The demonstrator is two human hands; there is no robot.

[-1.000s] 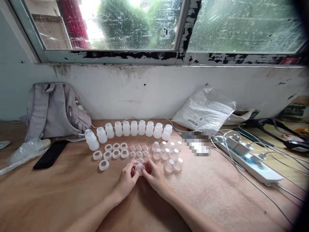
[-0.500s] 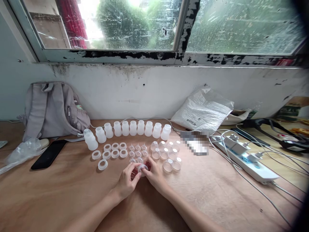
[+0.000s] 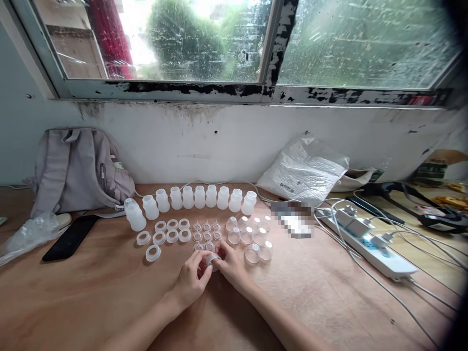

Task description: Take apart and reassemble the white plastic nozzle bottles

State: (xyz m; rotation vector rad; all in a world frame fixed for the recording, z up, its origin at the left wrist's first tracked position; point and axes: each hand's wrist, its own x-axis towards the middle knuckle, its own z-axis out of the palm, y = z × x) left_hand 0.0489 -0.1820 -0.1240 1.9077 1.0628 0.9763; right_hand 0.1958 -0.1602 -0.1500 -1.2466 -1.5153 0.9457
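Between my left hand [image 3: 193, 275] and my right hand [image 3: 228, 263] is a translucent ring [image 3: 212, 259], pinched by the fingers of both. Whether a nipple sits inside it is too small to tell. Just beyond my fingers lie several clear nipples [image 3: 207, 236] in rows. Several loose white rings [image 3: 159, 238] rest to the left of them, and several clear domed caps [image 3: 252, 253] are on the right. Behind, several frosted bottles [image 3: 199, 197] stand upright in a curved row; the leftmost bottle [image 3: 134, 214] has a top fitted on it.
A grey backpack [image 3: 78, 168], a black phone [image 3: 70, 238] and a crumpled plastic bag [image 3: 34, 236] are at the left. At the right are a silvery packet [image 3: 302, 168], a white power strip [image 3: 391, 263] with loose cables, and black glasses [image 3: 413, 204].
The ring has tilted between my fingers, and both hands still hold it. The whole view has shifted slightly; the things on the table stand as before.
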